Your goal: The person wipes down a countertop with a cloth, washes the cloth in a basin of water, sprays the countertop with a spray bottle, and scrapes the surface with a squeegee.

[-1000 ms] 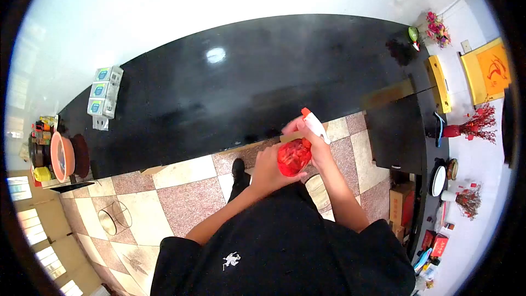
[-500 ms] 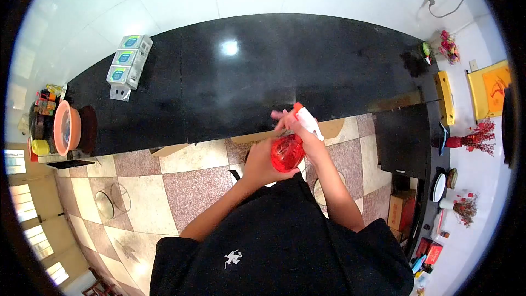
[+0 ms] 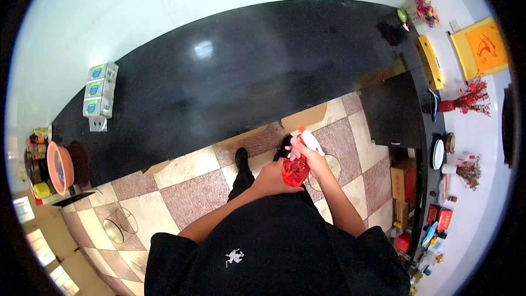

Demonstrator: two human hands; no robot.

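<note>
A transparent red spray bottle (image 3: pixel 295 171) with a white and red spray head is in front of my body, below the edge of the black counter (image 3: pixel 230 87). My left hand (image 3: pixel 269 180) is wrapped round the side and base of the bottle. Around its neck, just under the spray head, my right hand (image 3: pixel 308 154) is closed, with its fingers by the trigger. The bottle stands nearly upright, tilted a little.
Stacked white packs (image 3: pixel 98 89) and a pink basin (image 3: pixel 59 168) are on the counter's left part. At the right are a yellow box (image 3: pixel 430 62), a red vase (image 3: pixel 446 105) and a white dish (image 3: pixel 437 153). A wire-frame stool (image 3: pixel 114 230) stands on the tiled floor.
Both hands and the bottle have moved down, away from the counter edge. My right fingers, spread near the trigger before, now lie closer round the neck. The view has shifted.
</note>
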